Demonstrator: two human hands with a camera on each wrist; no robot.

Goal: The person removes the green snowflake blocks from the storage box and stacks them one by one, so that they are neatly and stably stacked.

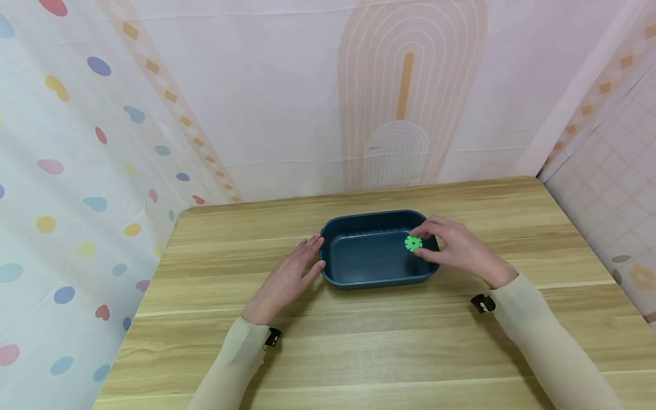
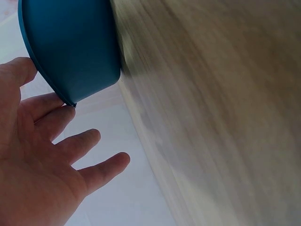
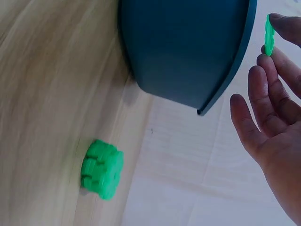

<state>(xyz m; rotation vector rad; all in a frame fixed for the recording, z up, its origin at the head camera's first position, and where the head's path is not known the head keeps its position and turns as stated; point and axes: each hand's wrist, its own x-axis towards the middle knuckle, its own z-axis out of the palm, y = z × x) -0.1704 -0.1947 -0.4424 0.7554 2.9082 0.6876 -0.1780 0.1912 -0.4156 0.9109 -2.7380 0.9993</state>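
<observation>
A dark blue oval-cornered tub (image 1: 376, 256) sits on the table. My right hand (image 1: 461, 247) pinches a green notched disc (image 1: 413, 243) between thumb and fingertips, over the tub's right end. In the right wrist view the disc (image 3: 269, 35) appears edge-on, above the rim. My left hand (image 1: 287, 276) touches the tub's left rim with extended fingers; the left wrist view shows the other fingers spread beside the tub wall (image 2: 70, 47). A stack of green notched discs (image 3: 102, 169) stands on the table beside the tub, visible only in the right wrist view.
The wood-grain table (image 1: 379, 353) ends at a patterned cloth backdrop (image 1: 287, 102) behind the tub. A dotted cloth (image 1: 66, 228) hangs at the left. Dark wrist devices (image 1: 483, 303) sit on both sleeves.
</observation>
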